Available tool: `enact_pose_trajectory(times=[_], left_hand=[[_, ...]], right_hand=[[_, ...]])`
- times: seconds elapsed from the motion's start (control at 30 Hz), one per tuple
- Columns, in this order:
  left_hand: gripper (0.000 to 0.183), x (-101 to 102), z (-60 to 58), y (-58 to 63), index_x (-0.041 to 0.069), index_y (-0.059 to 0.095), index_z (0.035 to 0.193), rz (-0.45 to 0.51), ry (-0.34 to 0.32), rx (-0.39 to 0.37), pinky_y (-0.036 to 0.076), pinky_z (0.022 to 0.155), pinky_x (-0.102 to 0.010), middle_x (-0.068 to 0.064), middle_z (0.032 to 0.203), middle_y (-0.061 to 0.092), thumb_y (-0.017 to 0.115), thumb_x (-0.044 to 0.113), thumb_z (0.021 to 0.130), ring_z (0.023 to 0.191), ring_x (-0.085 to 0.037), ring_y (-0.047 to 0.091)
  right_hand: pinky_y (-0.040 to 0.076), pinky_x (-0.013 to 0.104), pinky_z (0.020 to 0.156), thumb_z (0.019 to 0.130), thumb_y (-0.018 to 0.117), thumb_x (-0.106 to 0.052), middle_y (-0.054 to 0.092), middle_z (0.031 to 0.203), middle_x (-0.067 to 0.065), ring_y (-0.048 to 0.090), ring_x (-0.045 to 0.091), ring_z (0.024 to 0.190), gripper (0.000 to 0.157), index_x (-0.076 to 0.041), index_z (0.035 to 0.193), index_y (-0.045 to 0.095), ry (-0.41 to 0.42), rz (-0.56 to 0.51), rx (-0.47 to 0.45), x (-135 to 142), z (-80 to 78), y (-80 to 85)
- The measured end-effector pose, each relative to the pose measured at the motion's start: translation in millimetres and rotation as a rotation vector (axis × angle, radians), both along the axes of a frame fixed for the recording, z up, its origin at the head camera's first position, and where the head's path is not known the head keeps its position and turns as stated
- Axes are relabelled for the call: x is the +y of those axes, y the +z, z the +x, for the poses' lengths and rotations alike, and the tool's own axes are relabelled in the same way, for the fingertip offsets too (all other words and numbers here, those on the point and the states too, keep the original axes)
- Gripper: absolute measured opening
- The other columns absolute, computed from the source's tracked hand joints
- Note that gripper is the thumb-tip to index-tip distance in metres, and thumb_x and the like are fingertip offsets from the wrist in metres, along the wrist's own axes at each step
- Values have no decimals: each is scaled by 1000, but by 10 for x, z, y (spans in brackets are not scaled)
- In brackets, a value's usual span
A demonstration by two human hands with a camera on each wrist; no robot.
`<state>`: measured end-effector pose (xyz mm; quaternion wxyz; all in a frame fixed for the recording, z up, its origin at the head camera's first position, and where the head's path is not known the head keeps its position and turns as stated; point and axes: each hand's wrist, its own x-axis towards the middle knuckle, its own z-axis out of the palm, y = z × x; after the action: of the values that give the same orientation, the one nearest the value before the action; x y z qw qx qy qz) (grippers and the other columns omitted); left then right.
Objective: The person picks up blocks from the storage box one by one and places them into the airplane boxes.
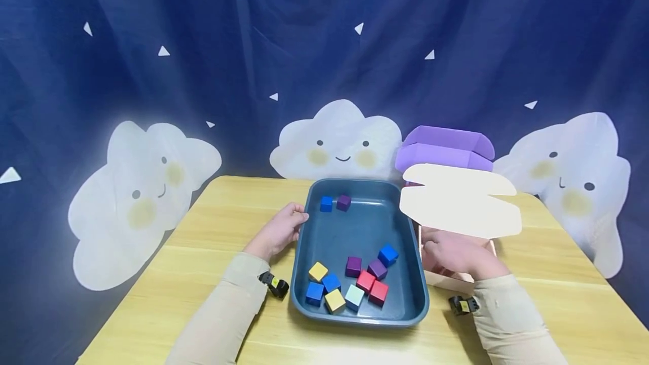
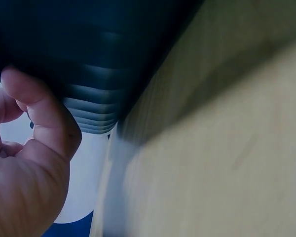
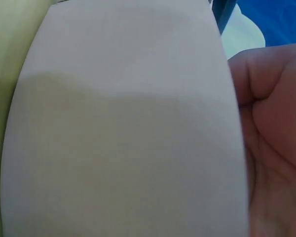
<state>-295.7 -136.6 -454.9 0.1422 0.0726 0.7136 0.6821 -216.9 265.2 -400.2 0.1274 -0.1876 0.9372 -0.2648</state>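
A dark blue-grey tray [image 1: 360, 230] lies on the table with several small cubes inside. Blue, red, purple and yellow ones and a mint cube [image 1: 354, 297] cluster at its near end; one blue cube [image 1: 326, 203] and one purple cube [image 1: 343, 202] sit at the far end. My left hand [image 1: 281, 230] holds the tray's left rim with thumb and curled fingers. To the right stands a light cardboard box [image 1: 446, 281], its lid [image 1: 458, 207] raised. My right hand [image 1: 451, 251] reaches down into this box; its fingertips are hidden, and I cannot tell what they hold.
Behind the cardboard box stands a purple box [image 1: 446, 154] with a raised lid. A dark blue curtain [image 1: 314, 44] with cloud pictures hangs behind the wooden table [image 1: 203, 263]. The box's near wall [image 3: 123, 158] fills much of the right wrist view.
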Motion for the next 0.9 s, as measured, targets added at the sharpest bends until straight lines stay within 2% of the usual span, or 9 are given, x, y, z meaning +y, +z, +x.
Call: enact_pose_trajectory(times=[0.17,0.2,0.27,0.33,0.43,0.57,0.67,0.77,0.9], left_hand=[[14,1,-18,9,2,46,116,15,-3,15,45,63,-27,-10,99,52,49,11,105,74,-18,50],[14,0,-19,10,2,47,116,16,-3,16,45,64,-27,-11,100,52,49,11,105,75,-18,51],[15,1,-14,13,2,47,116,17,0,11,46,65,-28,-11,101,53,50,12,105,75,-19,51],[14,-1,-10,7,2,48,116,16,2,1,46,65,-28,-11,101,53,50,11,105,74,-20,51],[14,1,-6,1,2,48,117,18,0,-7,48,66,-29,-11,101,54,49,11,106,76,-20,53],[14,13,-19,13,3,46,116,29,-21,4,48,65,-28,-11,99,54,49,11,105,76,-19,54],[14,12,-42,29,3,45,115,35,-31,14,47,62,-27,-10,97,54,49,12,105,75,-19,53],[13,0,-37,37,3,45,115,28,-25,13,47,62,-26,-9,96,55,48,11,105,76,-19,53],[12,-2,-4,18,4,44,114,34,-17,-7,48,61,-26,-9,94,56,48,11,106,74,-17,54]], right_hand=[[55,35,63,100,38,-2,67,105,9,66,18,70,39,-1,134,57,2,-151,-75,-10,-41,-43],[56,36,62,101,37,-2,67,107,11,67,19,71,40,1,137,54,1,-175,-93,-16,-42,-39],[56,36,60,101,38,-3,68,99,13,65,19,69,38,0,135,54,-11,-165,-93,-34,-26,-3],[54,37,61,102,41,-7,66,88,10,64,19,64,36,0,135,54,-36,-111,-58,-56,22,79],[55,44,72,104,49,-17,66,85,7,66,24,74,30,-2,127,61,-55,2,86,-87,128,293],[52,52,90,102,56,-23,70,111,4,67,25,99,28,-5,121,67,-26,28,285,-171,272,627],[52,51,91,102,58,-22,69,116,3,67,22,99,26,-8,122,67,33,-26,318,-319,306,793],[52,48,93,101,60,-24,68,117,1,66,19,100,28,-9,123,67,97,-21,342,-534,254,820],[54,44,90,98,65,-22,68,118,1,66,16,97,29,-11,124,67,161,28,340,-827,143,723]])
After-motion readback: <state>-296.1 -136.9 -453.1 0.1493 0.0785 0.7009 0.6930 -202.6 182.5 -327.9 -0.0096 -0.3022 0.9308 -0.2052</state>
